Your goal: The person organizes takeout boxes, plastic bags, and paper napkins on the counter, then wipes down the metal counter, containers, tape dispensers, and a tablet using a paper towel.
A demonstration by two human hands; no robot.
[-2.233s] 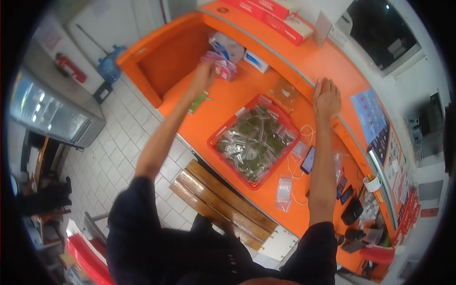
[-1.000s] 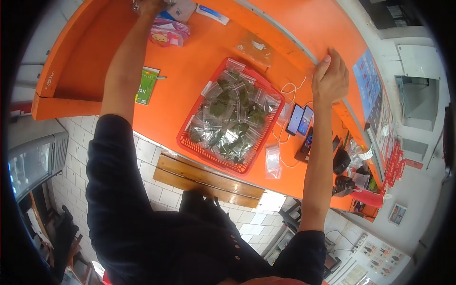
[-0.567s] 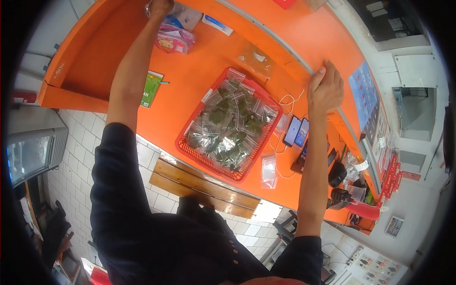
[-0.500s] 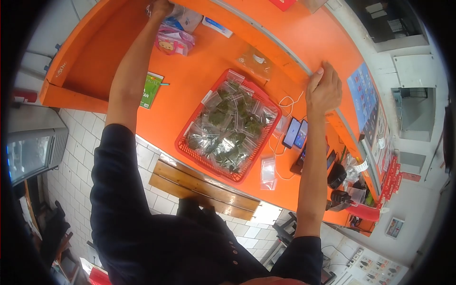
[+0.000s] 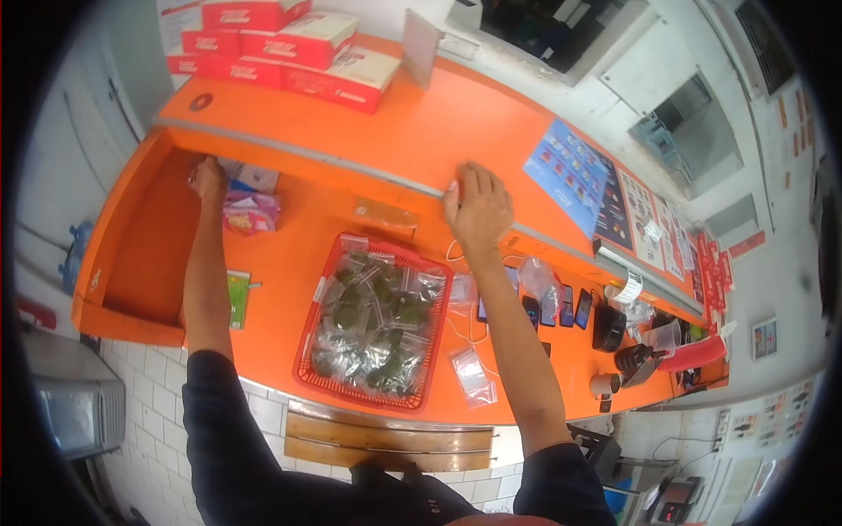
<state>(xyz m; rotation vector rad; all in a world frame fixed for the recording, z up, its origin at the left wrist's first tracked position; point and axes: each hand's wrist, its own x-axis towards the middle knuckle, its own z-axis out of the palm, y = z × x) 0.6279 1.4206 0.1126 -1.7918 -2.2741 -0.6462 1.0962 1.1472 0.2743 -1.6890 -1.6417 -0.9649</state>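
Note:
My left hand reaches into the counter's back left corner, fingers curled. A shiny bit shows at its edge, but I cannot make out what they hold. Beside it lie clear plastic packaging and a pink printed pack. My right hand rests on the edge of the raised orange ledge, fingers stretched out and holding nothing. Between my arms stands a red plastic basket, filled with small clear zip bags of green leaves.
A green booklet lies left of the basket. Right of it are empty zip bags, cables and several phones. Red and white boxes are stacked on the ledge, with a blue printed sheet farther right.
My view has tilted up and shifted, bringing the stacked boxes and more phones into sight. My left hand remains by the plastic packaging; my right hand still rests on the ledge.

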